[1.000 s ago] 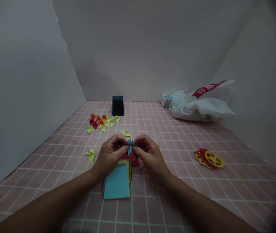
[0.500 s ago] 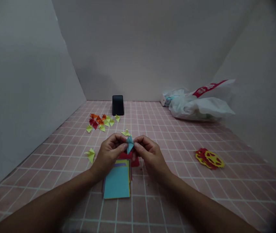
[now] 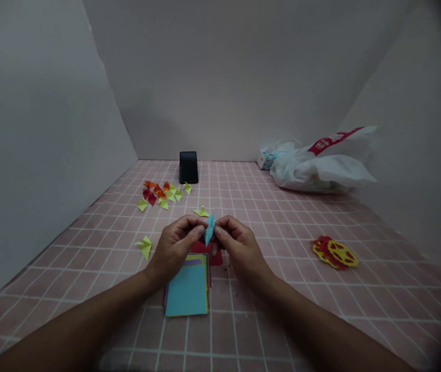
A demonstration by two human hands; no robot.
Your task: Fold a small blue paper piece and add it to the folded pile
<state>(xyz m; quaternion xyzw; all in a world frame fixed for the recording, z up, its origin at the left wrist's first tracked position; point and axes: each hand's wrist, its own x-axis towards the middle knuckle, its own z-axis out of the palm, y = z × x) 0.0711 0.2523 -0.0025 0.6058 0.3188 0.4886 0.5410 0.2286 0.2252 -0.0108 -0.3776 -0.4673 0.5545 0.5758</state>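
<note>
My left hand [image 3: 174,247] and my right hand [image 3: 236,246] meet in the middle of the pink tiled surface, both pinching a small folded blue paper piece [image 3: 209,229] between thumbs and fingertips. The piece stands upright, narrow and pointed. Directly under my hands lies a stack of coloured paper sheets [image 3: 187,289] with a light blue sheet on top and a red sheet at the far end.
Folded yellow, orange and red paper pieces [image 3: 161,192] are scattered at the back left, with single yellow ones [image 3: 145,247] nearer. A black phone [image 3: 188,167] stands against the back wall. A white plastic bag [image 3: 319,168] lies back right. Red and yellow paper cutouts [image 3: 335,252] lie at right.
The blue piece has been turned in my fingertips from a wider folded shape to a narrow upright one. My hands stay in the same place.
</note>
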